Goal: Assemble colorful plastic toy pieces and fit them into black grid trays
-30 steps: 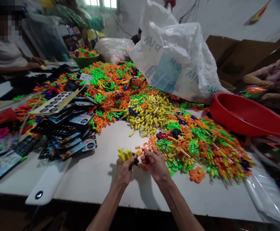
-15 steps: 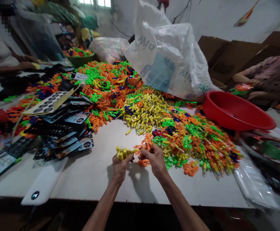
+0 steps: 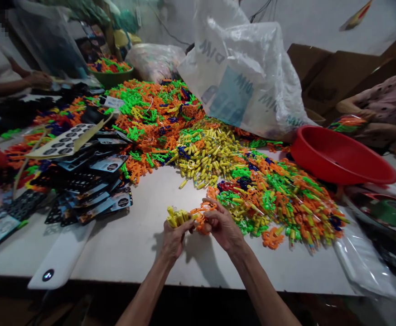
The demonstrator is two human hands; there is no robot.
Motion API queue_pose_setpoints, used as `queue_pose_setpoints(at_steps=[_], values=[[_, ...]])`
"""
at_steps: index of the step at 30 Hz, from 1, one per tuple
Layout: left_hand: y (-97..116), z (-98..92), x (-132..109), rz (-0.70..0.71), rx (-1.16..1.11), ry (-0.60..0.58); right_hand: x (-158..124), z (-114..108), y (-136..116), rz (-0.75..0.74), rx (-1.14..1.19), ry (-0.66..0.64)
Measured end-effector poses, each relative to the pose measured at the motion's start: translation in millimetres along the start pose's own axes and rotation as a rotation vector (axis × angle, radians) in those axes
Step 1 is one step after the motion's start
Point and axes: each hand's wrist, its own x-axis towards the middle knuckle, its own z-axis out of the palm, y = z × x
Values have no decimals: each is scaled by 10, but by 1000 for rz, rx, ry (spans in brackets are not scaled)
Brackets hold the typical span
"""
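Note:
Above the near part of the white table (image 3: 123,253), my left hand (image 3: 173,237) is closed round a bunch of short yellow plastic tubes (image 3: 176,216). Close beside it, my right hand (image 3: 225,230) pinches an orange plastic figure (image 3: 200,213), whose exact kind I cannot make out. The fingertips of both hands almost meet at the orange figure. Beyond them lies a heap of loose yellow tubes (image 3: 208,156). To the right spreads a pile of orange and green figures with yellow tubes in clear wrappers (image 3: 282,194).
Black printed cards (image 3: 92,194) are stacked at the left, a sticker sheet (image 3: 65,142) on top. A white power bank (image 3: 62,253) lies at the near edge. A red basin (image 3: 340,156) and a large white sack (image 3: 242,77) stand behind. Two people sit at either side.
The view has shifted slightly. My right hand's fingers have moved around the orange figure, which is now closer to my left thumb. The yellow bunch stays in my left hand.

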Motion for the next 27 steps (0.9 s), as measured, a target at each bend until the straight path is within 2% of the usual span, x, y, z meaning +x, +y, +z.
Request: queue_pose_setpoints(at_steps=[2, 5, 12, 21, 27], values=[[-3, -9, -13, 3, -19, 19, 2, -10, -7, 16, -19, -27], [30, 13, -39, -17, -30, 66, -8, -29, -1, -10, -47, 3], [125, 69, -84, -16, -33, 71, -94, -37, 37, -234, -247, 54], [-5, 21, -40, 204, 219, 130, -50, -103, 32, -437, -621, 145], [-65, 88, -41, 136, 111, 141, -27, -159, 16, -544, -761, 233]])
